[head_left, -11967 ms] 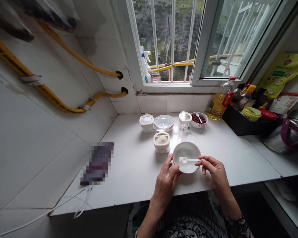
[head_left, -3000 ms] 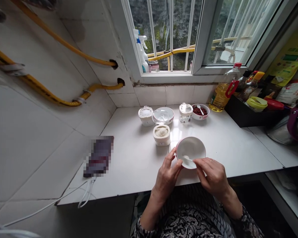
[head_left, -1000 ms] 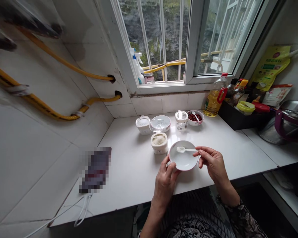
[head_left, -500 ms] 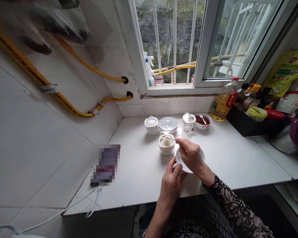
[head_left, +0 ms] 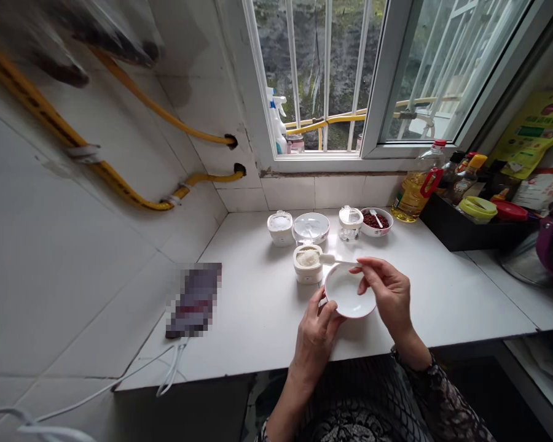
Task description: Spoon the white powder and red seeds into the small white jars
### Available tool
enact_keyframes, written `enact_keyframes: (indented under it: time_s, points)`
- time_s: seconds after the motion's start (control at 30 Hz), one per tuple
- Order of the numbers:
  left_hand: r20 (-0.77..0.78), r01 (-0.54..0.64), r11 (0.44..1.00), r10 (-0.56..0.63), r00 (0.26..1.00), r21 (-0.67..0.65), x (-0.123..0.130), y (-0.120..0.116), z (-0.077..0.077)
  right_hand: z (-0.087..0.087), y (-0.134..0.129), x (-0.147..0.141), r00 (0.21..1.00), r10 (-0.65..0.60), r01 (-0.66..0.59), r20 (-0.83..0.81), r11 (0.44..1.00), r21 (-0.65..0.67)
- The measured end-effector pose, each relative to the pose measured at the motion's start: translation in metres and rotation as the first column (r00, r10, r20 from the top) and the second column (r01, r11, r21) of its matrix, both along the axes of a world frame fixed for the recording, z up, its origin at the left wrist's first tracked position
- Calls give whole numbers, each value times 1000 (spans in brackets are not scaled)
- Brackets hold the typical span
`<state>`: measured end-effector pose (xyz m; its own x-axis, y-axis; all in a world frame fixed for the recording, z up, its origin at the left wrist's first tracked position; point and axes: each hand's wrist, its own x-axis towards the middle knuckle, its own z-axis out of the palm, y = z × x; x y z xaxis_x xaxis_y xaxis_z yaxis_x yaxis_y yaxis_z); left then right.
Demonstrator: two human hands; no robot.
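Note:
My left hand point(head_left: 317, 328) grips the near left rim of a white bowl point(head_left: 345, 294), thumb on the edge, tilting it slightly. Between the thumb and fingers of my right hand point(head_left: 387, 288) is the handle of a small white spoon point(head_left: 335, 260). The spoon's head points left, between the bowl and an open square jar point(head_left: 308, 265) of white granules. Whether the spoon carries any granules I cannot make out. Behind that jar stand a lidded white jar point(head_left: 280, 229), a second white bowl point(head_left: 311, 228), a clear jar point(head_left: 351, 224) and a bowl of dark red beans point(head_left: 381, 230) with a spoon in it.
An oil bottle point(head_left: 417, 184) and a black rack point(head_left: 451, 224) of condiments stand at the back right, near a metal pot point(head_left: 534, 255). On the left lies a blurred dark object point(head_left: 194, 301) beside a white cable point(head_left: 172, 368). Yellow pipes point(head_left: 138, 199) run along the wall.
My right hand has drawn the spoon out of the granule jar and moved right, over the bowl's right side. My left hand keeps its hold on the bowl.

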<state>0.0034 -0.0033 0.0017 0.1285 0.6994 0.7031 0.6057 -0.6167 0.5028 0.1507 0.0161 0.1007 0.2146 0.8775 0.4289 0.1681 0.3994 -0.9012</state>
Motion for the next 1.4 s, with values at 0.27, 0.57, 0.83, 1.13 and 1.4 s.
enact_keyframes:
  time_s: [0.27,0.57,0.83,1.13,1.4]
  points:
    - [-82,-36,994,45,996,107,-1,-1,2,-32,-33,43,822,-333,290,462,943,165]
    - [-160,12,983,18,987,182,-2,-3,-2,-41,-31,27,710,-298,76,638,933,350]
    - [-164,93,986,-70,984,138,-3,-6,0,-35,-29,35,691,-329,17,644,898,440]
    - [-178,115,985,-91,980,131,-4,-6,0,-25,-40,59,563,-288,-96,774,908,408]
    - [-182,109,985,-83,980,136,-4,-6,1,-31,-59,70,477,-283,-77,832,930,360]
